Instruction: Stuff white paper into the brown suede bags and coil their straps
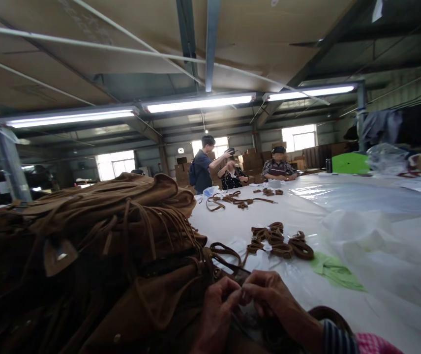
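My left hand [216, 314] and my right hand [275, 302] meet at the bottom of the view, fingertips pinched together on a small part of a brown strap [228, 253] that I cannot make out clearly. The strap runs from a brown suede fringed bag [151, 295] lying just left of my hands. Both hands are closed. A heap of the same brown fringed bags [96, 221] fills the left side of the white table [299, 211].
Coiled brown straps [282, 243] lie in the table's middle and more straps [238, 199] farther back. A green cloth [334, 270] and clear plastic sheeting [373, 246] lie at right. Three people [232, 169] are at the far end.
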The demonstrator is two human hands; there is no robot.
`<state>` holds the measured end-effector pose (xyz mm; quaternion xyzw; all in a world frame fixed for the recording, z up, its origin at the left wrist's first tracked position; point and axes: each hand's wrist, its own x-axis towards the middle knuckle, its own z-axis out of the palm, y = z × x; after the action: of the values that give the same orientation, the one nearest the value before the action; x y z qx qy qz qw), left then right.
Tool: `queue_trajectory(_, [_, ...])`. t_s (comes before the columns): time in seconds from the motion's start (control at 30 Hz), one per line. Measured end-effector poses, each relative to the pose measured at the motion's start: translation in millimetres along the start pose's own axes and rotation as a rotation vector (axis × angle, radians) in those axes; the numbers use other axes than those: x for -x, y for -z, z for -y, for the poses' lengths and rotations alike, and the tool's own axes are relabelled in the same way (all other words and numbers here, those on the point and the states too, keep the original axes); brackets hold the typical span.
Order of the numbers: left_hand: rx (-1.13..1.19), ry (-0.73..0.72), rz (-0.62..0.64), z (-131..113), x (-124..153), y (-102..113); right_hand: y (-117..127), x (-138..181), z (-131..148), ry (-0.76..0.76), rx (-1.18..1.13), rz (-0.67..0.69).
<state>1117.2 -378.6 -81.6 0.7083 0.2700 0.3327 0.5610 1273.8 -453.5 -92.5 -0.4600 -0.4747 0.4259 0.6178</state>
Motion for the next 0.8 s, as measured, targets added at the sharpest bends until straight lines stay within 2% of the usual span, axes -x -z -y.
queue_trajectory(0.13, [-0.016, -0.022, -0.012, 2.1, -1.9, -0.2, 0.7, -2.7, -3.0, -0.011, -0.028, 0.005])
queue_trajectory(0.4, [-0.061, -0.045, -0.036, -2.1, 3.3, -5.1, -4.0, -2.2, -0.6, -0.035, 0.062, -0.046])
queue_trajectory(0.6, [0.003, -0.036, -0.059, -4.7, 2.1, -5.2, 0.0, 0.9, -0.8, -0.021, -0.034, -0.058])
queue_trajectory(0.8, [-0.006, -0.042, -0.052, -6.0, 2.5, -7.6, -1.3, 2.4, -2.0, -0.045, -0.002, -0.059])
